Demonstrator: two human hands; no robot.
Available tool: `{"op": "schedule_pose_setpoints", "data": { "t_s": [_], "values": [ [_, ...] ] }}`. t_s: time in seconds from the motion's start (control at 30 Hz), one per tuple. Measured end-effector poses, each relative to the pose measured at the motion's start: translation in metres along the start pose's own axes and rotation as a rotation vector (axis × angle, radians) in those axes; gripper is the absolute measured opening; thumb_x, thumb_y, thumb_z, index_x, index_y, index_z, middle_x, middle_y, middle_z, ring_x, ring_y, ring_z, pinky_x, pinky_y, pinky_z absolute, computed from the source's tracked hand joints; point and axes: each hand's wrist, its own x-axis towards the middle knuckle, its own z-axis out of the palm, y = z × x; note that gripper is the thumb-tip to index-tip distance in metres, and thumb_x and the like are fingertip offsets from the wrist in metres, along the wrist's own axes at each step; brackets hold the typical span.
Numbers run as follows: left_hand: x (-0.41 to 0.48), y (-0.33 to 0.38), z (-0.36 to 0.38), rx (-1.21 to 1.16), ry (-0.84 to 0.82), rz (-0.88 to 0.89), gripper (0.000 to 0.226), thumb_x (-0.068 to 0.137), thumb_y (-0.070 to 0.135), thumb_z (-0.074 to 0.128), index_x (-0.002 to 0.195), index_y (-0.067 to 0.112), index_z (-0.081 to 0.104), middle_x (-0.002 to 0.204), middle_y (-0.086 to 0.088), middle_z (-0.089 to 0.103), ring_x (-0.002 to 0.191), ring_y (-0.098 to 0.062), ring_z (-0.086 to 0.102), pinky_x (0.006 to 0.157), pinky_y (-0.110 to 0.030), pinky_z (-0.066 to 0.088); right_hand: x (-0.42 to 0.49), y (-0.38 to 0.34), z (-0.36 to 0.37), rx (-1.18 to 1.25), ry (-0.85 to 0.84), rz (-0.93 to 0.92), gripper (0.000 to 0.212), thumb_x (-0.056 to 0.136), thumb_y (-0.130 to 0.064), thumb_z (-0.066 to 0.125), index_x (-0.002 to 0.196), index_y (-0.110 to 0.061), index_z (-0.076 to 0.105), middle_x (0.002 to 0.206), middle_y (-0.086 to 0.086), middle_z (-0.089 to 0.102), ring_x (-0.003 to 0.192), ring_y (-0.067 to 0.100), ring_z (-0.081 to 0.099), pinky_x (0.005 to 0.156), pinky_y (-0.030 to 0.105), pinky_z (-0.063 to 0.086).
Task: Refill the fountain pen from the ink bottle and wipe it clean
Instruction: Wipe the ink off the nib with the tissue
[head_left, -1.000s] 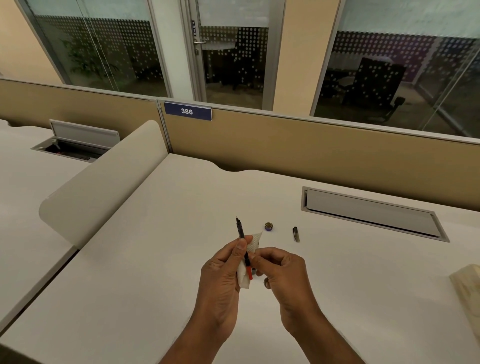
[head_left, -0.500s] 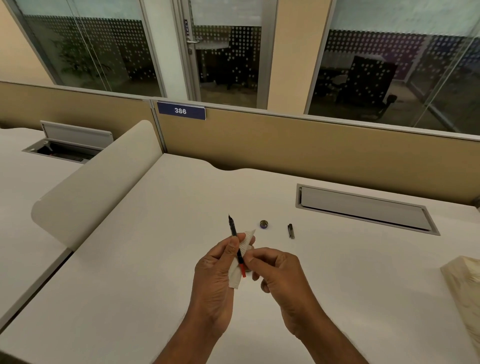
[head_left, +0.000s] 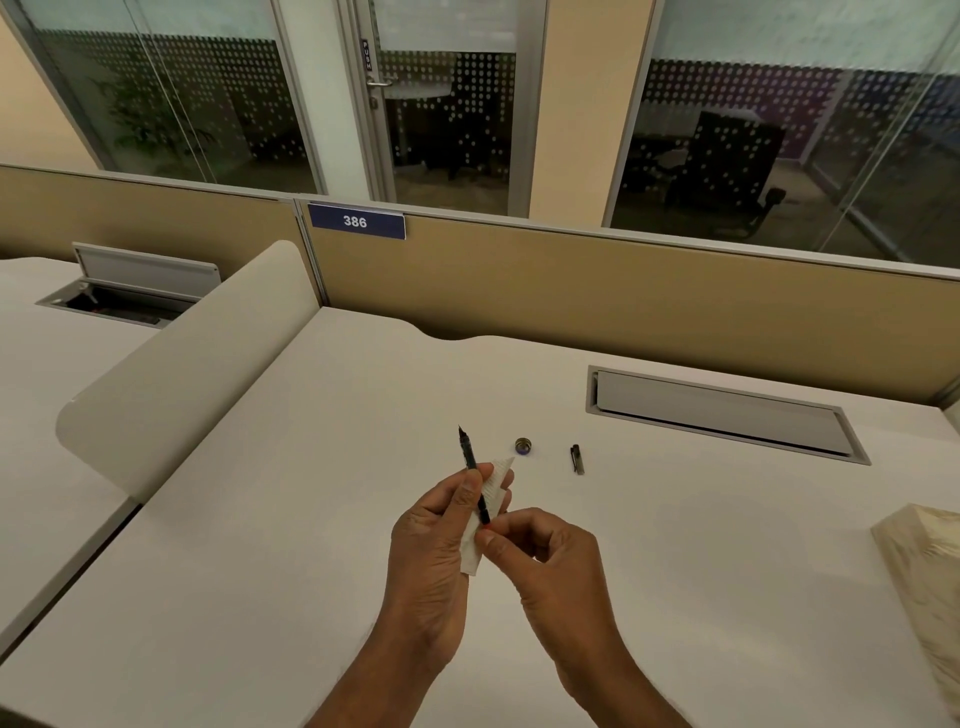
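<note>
White tissue (head_left: 497, 480) and black pen (head_left: 467, 451) gripped in left hand (head_left: 431, 561); right hand (head_left: 550, 566) fingertips pinch pen's lower end. Cap (head_left: 577, 459) lies on desk (head_left: 311, 519).

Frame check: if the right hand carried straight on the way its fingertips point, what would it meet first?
The right hand would meet the lower end of the fountain pen, which its fingertips seem to pinch; just behind is the tissue in the left hand. Depth is unclear.
</note>
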Motion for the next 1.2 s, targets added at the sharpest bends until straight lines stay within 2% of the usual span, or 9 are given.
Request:
{"op": "schedule_pose_setpoints", "data": {
  "t_s": [0.2, 0.4, 0.5, 0.53, 0.6, 0.77, 0.87, 1.0, 1.2],
  "values": [
    [0.001, 0.0, -0.006, 0.019, -0.01, -0.015, 0.033, 0.086, 0.02, 0.067, 0.113, 0.005, 0.078, 0.12, -0.017, 0.078, 0.111, -0.028, 0.076, 0.09, -0.03, 0.063, 0.0, 0.005, 0.002, -0.039, -0.02, -0.018, 0.018, 0.087, -0.025, 0.077, 0.081, -0.041, 0.076, 0.08, -0.014, 0.077, 0.082, 0.007, 0.072, 0.071, 0.012, 0.055],
    [0.005, 0.003, -0.013, 0.128, 0.021, -0.002, 0.032, 0.081, 0.033, 0.072, 0.106, 0.016, 0.083, 0.115, -0.008, 0.081, 0.105, -0.025, 0.078, 0.083, -0.028, 0.064, 0.009, 0.01, 0.004, -0.052, -0.075, -0.037, 0.016, 0.086, -0.028, 0.078, 0.084, -0.043, 0.075, 0.082, -0.015, 0.077, 0.083, 0.006, 0.072, 0.07, 0.01, 0.054],
    [0.009, 0.004, -0.013, 0.14, 0.035, 0.005, 0.03, 0.086, 0.032, 0.071, 0.108, 0.015, 0.082, 0.117, -0.008, 0.081, 0.11, -0.028, 0.077, 0.09, -0.032, 0.061, 0.016, 0.011, -0.004, -0.009, -0.13, -0.019, 0.002, 0.085, -0.037, 0.078, 0.086, -0.036, 0.077, 0.084, -0.008, 0.078, 0.075, 0.002, 0.07, 0.064, 0.01, 0.051],
    [0.011, 0.005, -0.012, 0.134, 0.042, 0.008, 0.03, 0.086, 0.031, 0.071, 0.108, 0.014, 0.082, 0.117, -0.009, 0.08, 0.112, -0.03, 0.076, 0.094, -0.035, 0.058, 0.02, 0.014, -0.011, -0.001, -0.122, -0.01, 0.005, 0.084, -0.038, 0.077, 0.085, -0.033, 0.077, 0.084, -0.006, 0.078, 0.071, 0.001, 0.067, 0.06, 0.011, 0.05],
    [0.015, 0.005, -0.012, 0.113, 0.064, 0.011, 0.029, 0.087, 0.028, 0.07, 0.107, 0.01, 0.082, 0.117, -0.012, 0.08, 0.115, -0.03, 0.074, 0.103, -0.04, 0.053, 0.03, 0.025, -0.027, -0.025, -0.039, 0.033, 0.007, 0.084, -0.036, 0.078, 0.084, -0.029, 0.077, 0.081, -0.004, 0.078, 0.066, 0.002, 0.066, 0.055, 0.014, 0.048],
    [0.021, 0.001, -0.011, 0.065, 0.1, 0.001, 0.028, 0.096, 0.015, 0.064, 0.116, -0.002, 0.075, 0.12, -0.015, 0.078, 0.114, -0.029, 0.075, 0.113, -0.045, 0.048, 0.054, 0.088, -0.074, -0.206, 0.283, 0.12, 0.011, 0.087, -0.02, 0.078, 0.076, -0.021, 0.074, 0.073, -0.002, 0.075, 0.072, 0.024, 0.071, 0.061, 0.031, 0.056],
    [0.023, -0.001, -0.01, 0.065, 0.104, 0.001, 0.034, 0.09, 0.021, 0.068, 0.114, -0.001, 0.076, 0.12, -0.015, 0.079, 0.114, -0.03, 0.075, 0.114, -0.046, 0.047, 0.059, 0.127, -0.094, -0.363, 0.402, 0.175, 0.017, 0.087, -0.018, 0.076, 0.072, -0.024, 0.071, 0.07, -0.005, 0.073, 0.069, 0.018, 0.069, 0.058, 0.031, 0.052],
    [0.027, -0.005, -0.01, 0.054, 0.098, 0.003, 0.036, 0.085, 0.024, 0.07, 0.112, 0.0, 0.077, 0.12, -0.015, 0.078, 0.115, -0.031, 0.075, 0.114, -0.046, 0.047, 0.057, 0.165, -0.107, -0.516, 0.459, 0.258, 0.016, 0.087, -0.017, 0.07, 0.073, -0.026, 0.069, 0.076, -0.006, 0.073, 0.077, 0.021, 0.066, 0.076, 0.041, 0.055],
    [0.032, -0.006, -0.011, 0.084, 0.093, -0.003, 0.026, 0.088, 0.026, 0.07, 0.103, 0.009, 0.083, 0.118, -0.013, 0.079, 0.116, -0.029, 0.074, 0.113, -0.044, 0.047, 0.052, 0.187, -0.104, -0.595, 0.434, 0.278, 0.017, 0.087, -0.024, 0.07, 0.072, -0.028, 0.064, 0.075, -0.009, 0.07, 0.074, 0.021, 0.065, 0.072, 0.038, 0.052]
  ]
}}
